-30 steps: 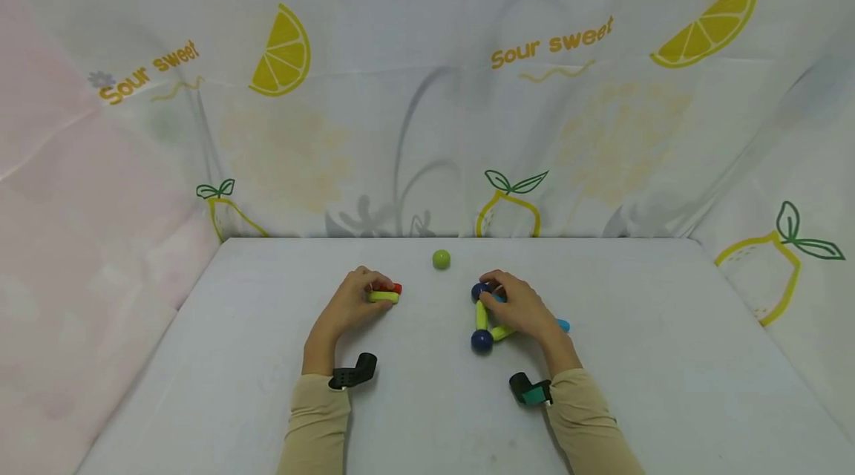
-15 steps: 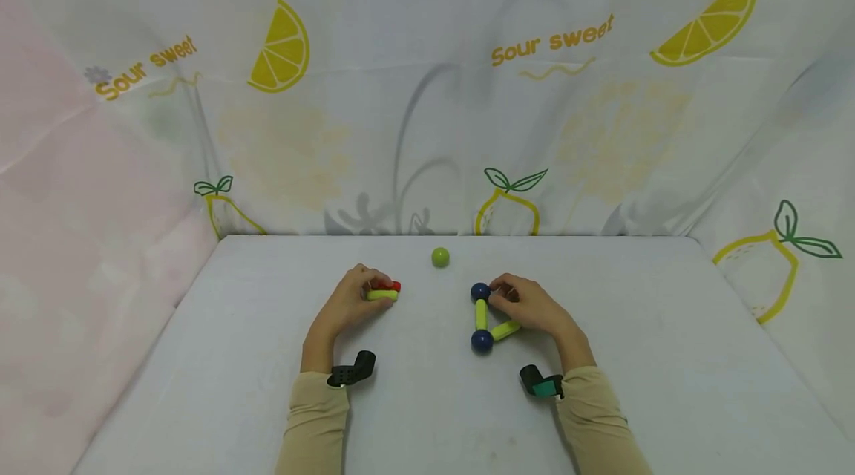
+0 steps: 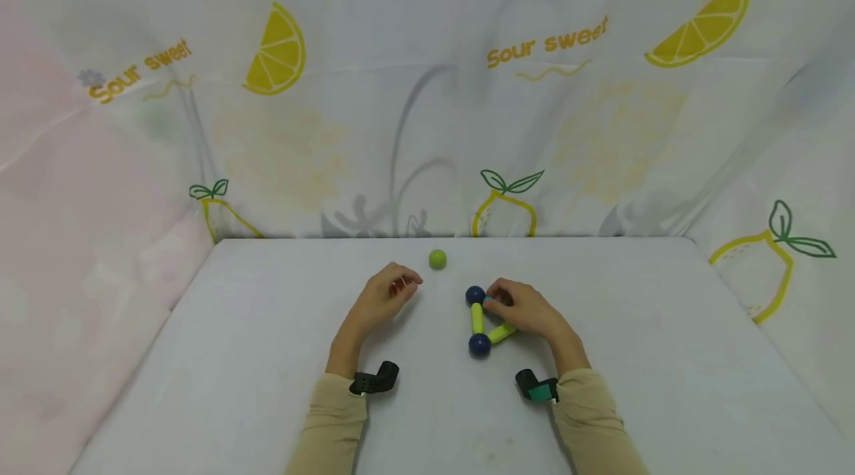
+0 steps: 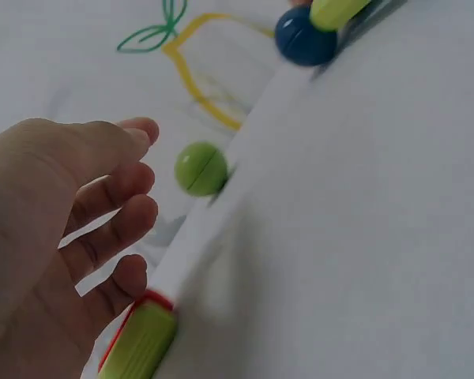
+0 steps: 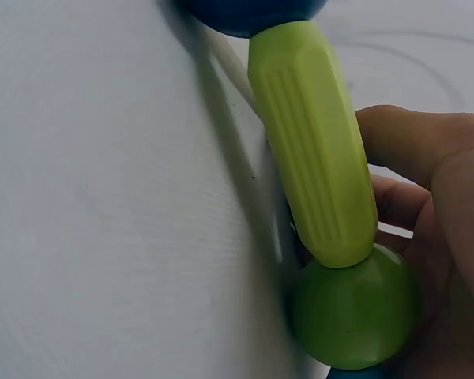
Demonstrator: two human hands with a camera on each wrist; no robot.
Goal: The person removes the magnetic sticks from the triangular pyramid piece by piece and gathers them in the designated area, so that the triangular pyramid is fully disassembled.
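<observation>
My left hand (image 3: 386, 297) is in the air left of a loose green ball (image 3: 437, 259), fingers loosely bent and holding nothing. Below it in the left wrist view lie a yellow-green rod (image 4: 140, 343) and a red rod (image 4: 154, 297) side by side. With thumb and index finger my right hand (image 3: 528, 308) pinches a light blue rod (image 3: 488, 300), mostly hidden, beside a dark blue ball (image 3: 475, 295). One upright-looking yellow-green rod (image 3: 477, 318) joins that ball to a nearer dark blue ball (image 3: 479, 345). A second yellow-green rod (image 5: 312, 142) leads to another green ball (image 5: 355, 308).
A white table (image 3: 254, 356) carries all the pieces. Behind it hangs a white cloth (image 3: 374, 111) printed with lemons. Both wrists wear black camera mounts.
My left hand has let go of the yellow-green and red rods and moved right, towards the loose green ball. My right hand has shifted off the far dark blue ball to just right of it.
</observation>
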